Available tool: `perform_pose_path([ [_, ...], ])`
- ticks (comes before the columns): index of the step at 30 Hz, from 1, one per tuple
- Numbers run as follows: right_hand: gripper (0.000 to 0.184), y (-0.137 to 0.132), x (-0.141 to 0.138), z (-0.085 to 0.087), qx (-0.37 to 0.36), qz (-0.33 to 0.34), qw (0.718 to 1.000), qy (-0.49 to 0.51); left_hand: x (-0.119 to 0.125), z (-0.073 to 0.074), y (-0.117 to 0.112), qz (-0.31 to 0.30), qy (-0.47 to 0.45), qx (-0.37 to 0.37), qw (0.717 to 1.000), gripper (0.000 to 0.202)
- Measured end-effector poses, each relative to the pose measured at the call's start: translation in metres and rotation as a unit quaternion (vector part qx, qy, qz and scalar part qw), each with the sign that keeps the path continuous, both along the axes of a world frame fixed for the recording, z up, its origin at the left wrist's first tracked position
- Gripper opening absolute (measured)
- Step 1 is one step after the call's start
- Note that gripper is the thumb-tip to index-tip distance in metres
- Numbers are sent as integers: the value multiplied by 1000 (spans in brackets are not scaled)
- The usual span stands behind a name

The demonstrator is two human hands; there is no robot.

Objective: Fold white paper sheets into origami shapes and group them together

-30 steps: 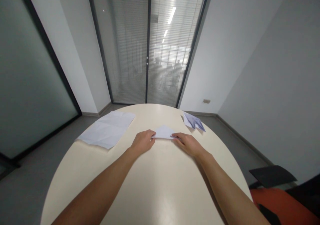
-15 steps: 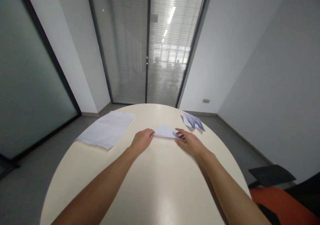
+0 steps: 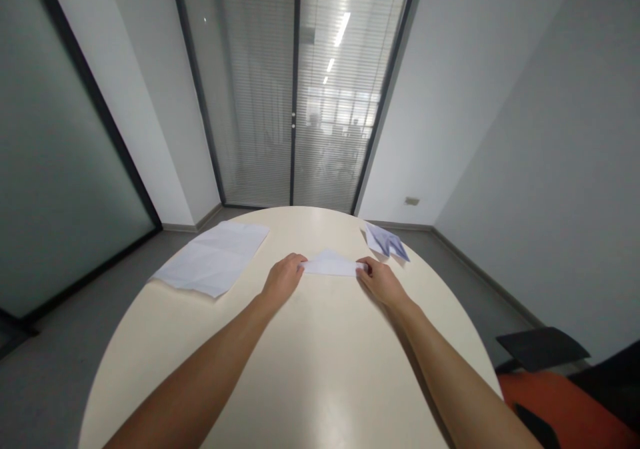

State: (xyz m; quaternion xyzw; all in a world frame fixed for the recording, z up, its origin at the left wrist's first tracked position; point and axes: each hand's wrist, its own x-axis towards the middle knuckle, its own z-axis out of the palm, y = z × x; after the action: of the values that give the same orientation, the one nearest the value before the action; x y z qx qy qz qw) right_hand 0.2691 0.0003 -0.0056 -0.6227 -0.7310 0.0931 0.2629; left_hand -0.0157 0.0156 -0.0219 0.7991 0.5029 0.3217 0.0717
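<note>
A folded piece of white paper [image 3: 330, 264], low and roughly triangular at its far side, spans the gap between my hands near the middle of the table. My left hand [image 3: 284, 279] is closed on its left end, thumb and fingers pressed together. At the right end, my right hand [image 3: 383, 281] pinches the paper between thumb and curled fingers. The ends of the paper are partly covered by my fingertips.
A large creased white sheet [image 3: 215, 257] lies at the table's left edge. Beyond my right hand sits a folded paper shape [image 3: 386, 241] with bluish shaded folds. The round cream table [image 3: 320, 369] has an orange and black chair [image 3: 555, 396] at its right.
My right hand's fingers, spread apart before, have closed on the paper's right end. The near edge of the paper now shows a flat strip. My left hand stays nearly in place.
</note>
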Motion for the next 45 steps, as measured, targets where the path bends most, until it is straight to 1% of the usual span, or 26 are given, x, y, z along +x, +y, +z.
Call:
perform_pose_path([
  [6, 22, 0, -8, 0, 3, -27, 999, -22, 2, 1, 0, 4, -20, -14, 1000, 26],
  [10, 27, 0, -9, -2, 12, -24, 999, -34, 2, -1, 1, 1, -19, -9, 1000, 29],
  [13, 34, 1, -10, -3, 31, -13, 998, -47, 3, -2, -1, 0, -1, 7, 1000, 33],
  [17, 30, 0, -10, -4, 47, -1, 997, -61, 4, 0, -3, 9, 51, 37, 998, 39],
  [19, 26, -1, -10, -3, 53, -9, 995, -80, 4, 1, -2, -12, 81, 42, 996, 38],
  [22, 24, -2, -13, 0, 73, -22, 988, -137, 6, 2, 0, -62, 117, 36, 991, 30],
  [23, 25, -3, -14, 1, 76, -16, 985, -154, 7, 2, 0, -73, 125, 34, 989, 27],
  [25, 28, -4, -19, 1, 73, 18, 983, -169, 10, 1, 1, -76, 132, 28, 988, 25],
  [27, 31, -6, -25, 0, 68, 75, 983, -155, 14, 1, -2, -69, 137, 18, 988, 27],
  [29, 33, -9, -32, -2, 68, 148, 979, -121, 18, 2, -7, -60, 145, 10, 988, 30],
  [31, 40, -13, -37, -4, 64, 217, 970, -91, 22, 4, -13, -52, 150, 8, 987, 31],
  [33, 51, -16, -40, -6, 40, 254, 963, -78, 25, 5, -20, -57, 141, 13, 988, 33],
  [37, 63, -17, -40, -7, -22, 260, 963, -75, 30, 4, -27, -131, 118, 28, 984, 42],
  [38, 65, -16, -39, -8, -31, 258, 963, -73, 31, 3, -27, -140, 119, 28, 983, 43],
  [41, 70, -13, -36, -13, -45, 245, 966, -73, 31, 0, -26, -129, 130, 23, 983, 44],
  [45, 74, -8, -28, -16, -62, 204, 973, -87, 30, -1, -27, -112, 146, 26, 983, 44],
])
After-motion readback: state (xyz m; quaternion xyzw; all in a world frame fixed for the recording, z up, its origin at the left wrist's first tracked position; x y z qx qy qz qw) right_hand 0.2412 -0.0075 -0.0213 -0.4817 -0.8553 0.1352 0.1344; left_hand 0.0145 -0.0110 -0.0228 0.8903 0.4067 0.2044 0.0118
